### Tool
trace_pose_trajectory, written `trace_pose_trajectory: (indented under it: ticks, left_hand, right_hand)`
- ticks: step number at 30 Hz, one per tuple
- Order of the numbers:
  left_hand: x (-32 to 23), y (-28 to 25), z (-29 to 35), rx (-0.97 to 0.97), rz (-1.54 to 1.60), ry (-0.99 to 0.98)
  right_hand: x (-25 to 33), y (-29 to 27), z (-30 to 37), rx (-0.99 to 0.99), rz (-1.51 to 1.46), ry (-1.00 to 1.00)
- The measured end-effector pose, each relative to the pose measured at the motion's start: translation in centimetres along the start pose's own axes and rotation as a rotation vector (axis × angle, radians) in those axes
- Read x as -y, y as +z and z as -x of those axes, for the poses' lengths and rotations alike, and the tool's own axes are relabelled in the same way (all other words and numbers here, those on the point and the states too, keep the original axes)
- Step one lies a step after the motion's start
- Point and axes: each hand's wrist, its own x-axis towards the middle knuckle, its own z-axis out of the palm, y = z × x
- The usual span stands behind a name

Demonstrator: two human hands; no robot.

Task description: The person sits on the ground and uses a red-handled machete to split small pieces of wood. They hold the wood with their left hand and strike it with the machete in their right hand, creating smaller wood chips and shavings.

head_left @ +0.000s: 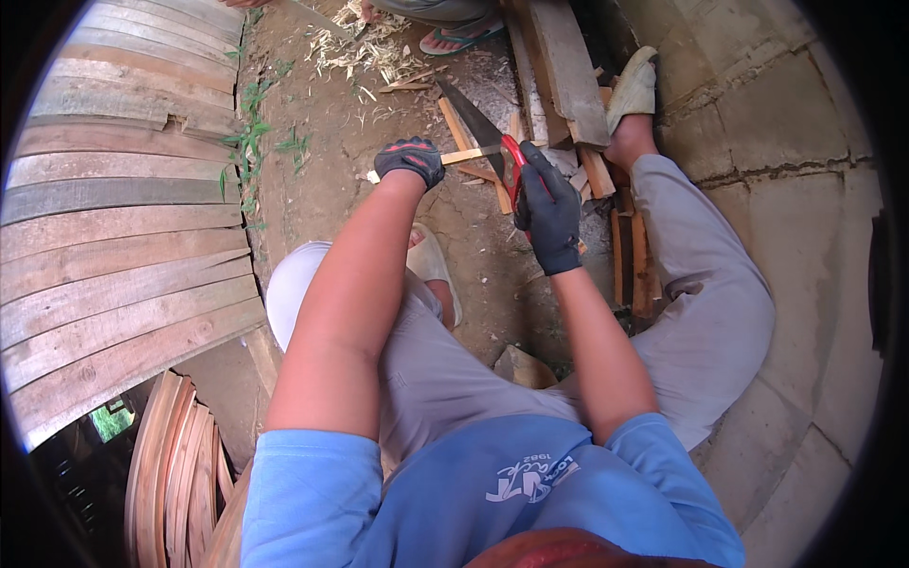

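My left hand, in a dark glove with red marks, is closed around a thin pale wooden strip. One end of the strip sticks out past the fist on the left, and the other runs right to the saw. In a black glove, my right hand grips the red handle of a hand saw. The saw's dark blade points away and to the left. It crosses the strip near the handle; whether the teeth touch the wood, I cannot tell.
Planks form a wall at left, with curved wood pieces stacked below. Wood shavings lie at the far side beside another person's sandalled foot. A thick beam and offcuts lie by the concrete blocks at right.
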Motion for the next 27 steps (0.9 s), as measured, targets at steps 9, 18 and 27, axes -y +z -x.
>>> trace_pose_trajectory:
  ticks: [9,18,27]
  left_hand:
    - [0.2,0.8,-0.5,-0.01,0.028,-0.061]
    - [-0.6,-0.5,0.0,0.031,0.043,-0.071]
    - [-0.5,-0.4,-0.4,0.004,0.039,-0.072]
  right_hand:
    - [-0.1,2.6,-3.8,0.077,-0.212,0.156]
    - [-2.4,3.5,-4.2,0.058,-0.28,0.177]
    - [-1.9,3.7,-3.0,-0.005,-0.11,0.114]
